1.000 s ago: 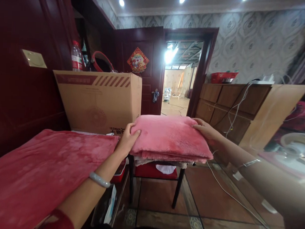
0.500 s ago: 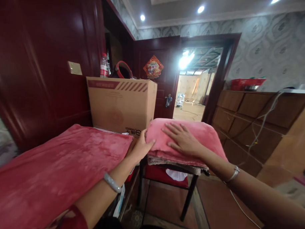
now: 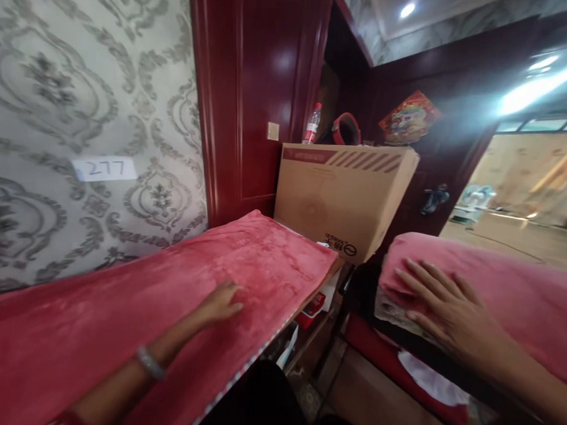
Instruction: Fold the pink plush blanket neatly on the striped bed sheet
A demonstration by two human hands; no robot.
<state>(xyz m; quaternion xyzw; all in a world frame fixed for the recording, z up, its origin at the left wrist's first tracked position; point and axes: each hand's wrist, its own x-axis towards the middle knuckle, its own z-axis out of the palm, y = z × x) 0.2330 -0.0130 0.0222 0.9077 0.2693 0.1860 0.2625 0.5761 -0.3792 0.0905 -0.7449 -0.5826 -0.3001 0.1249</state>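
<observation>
Head view showed a folded pink blanket (image 3: 513, 282), thick, plush and rounded at its folds, with a smooth pile paler on top. It lay directly under the fingers of the right hand (image 3: 452, 308), which rested spread wide and flat across its corner, gripping nothing. Beneath those fingers, under the pink folds, a greyish-beige layer (image 3: 389, 312) showed along the edge, above a dark frame (image 3: 357, 305); lower still were a red panel (image 3: 367, 342) and a white cloth (image 3: 433, 379). A second, deeper pink blanket (image 3: 263, 252) was spread below the left hand (image 3: 219, 303), its pile mottled with lighter and darker patches and a narrow checked trim running along the border nearest the body. The left fingers were blurred and looked loosely bent, the thumb apart; whether they pinched or even touched the fabric could not be told. This blanket reached out on both sides of them, lying mostly flat. Beyond the left fingers stood a cardboard box (image 3: 330, 202), with a red-capped bottle (image 3: 312, 125) on top.
</observation>
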